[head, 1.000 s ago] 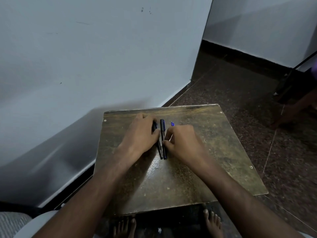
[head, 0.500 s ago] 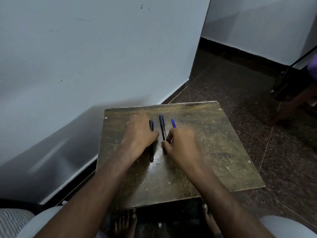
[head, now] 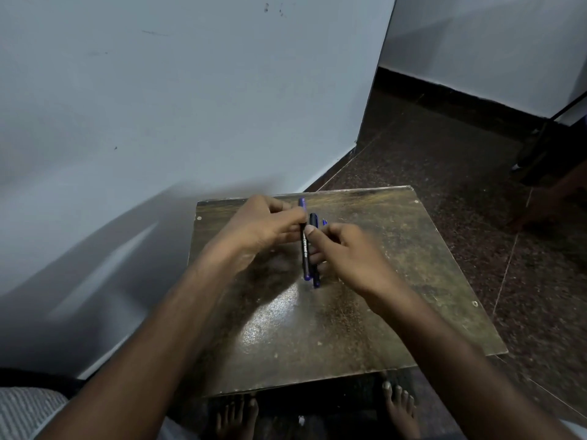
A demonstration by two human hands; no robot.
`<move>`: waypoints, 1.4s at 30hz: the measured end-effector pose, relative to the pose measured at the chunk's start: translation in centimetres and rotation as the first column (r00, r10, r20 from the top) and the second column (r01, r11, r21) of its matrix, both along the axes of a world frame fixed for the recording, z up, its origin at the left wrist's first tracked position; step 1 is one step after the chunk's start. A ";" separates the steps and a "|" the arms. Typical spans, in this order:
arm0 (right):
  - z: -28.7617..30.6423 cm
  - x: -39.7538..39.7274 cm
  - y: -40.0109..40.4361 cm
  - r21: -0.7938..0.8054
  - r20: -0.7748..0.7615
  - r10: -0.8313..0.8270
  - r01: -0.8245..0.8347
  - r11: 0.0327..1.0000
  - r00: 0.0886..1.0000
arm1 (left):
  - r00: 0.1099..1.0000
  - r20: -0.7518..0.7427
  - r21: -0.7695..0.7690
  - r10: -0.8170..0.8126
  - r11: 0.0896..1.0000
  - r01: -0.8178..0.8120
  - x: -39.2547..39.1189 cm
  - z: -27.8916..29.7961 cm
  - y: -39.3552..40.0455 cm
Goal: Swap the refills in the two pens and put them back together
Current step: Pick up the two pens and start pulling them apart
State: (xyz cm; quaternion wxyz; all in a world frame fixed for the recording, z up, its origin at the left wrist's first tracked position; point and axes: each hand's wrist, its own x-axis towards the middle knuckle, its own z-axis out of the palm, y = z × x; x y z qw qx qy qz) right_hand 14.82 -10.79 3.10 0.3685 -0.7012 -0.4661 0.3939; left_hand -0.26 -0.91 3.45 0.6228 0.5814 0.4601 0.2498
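Near edge of table point(head: 333, 344) bare & glossy. Mid-table, both hands meet on one pen point(head: 305, 249), lifted lengthwise: right hand point(head: 346, 258) w/ thumb & fingers pinching the barrel, left hand point(head: 263, 227) pinching the far end, prob. to pull or twist it apart. Second pen point(head: 314, 249) lies just beside, under right fingers. Small blue piece point(head: 324, 222) beyond, can't ID.

Over a worn wooden table point(head: 365, 312), the left hand point(head: 260, 227) and right hand point(head: 346, 255) both pinch a purple-capped pen point(head: 305, 249), with a black pen point(head: 314, 246) lying just beside it.
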 end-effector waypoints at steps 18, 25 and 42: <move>-0.3 -1.3 -0.8 0.187 0.115 -0.191 0.168 0.968 0.975 | 0.970 0.192 -0.015 0.151 0.988 -0.151 2.5 -0.9 -2.3; -0.5 -0.8 -1.0 0.145 0.309 -0.099 0.056 0.988 0.946 | 0.952 0.191 0.019 0.238 0.969 -0.245 2.1 -0.9 -1.7; -0.3 0.3 -1.2 0.041 -0.188 -0.078 0.087 0.995 0.979 | 0.828 -0.508 0.366 0.239 0.930 -0.043 -1.0 -2.5 1.9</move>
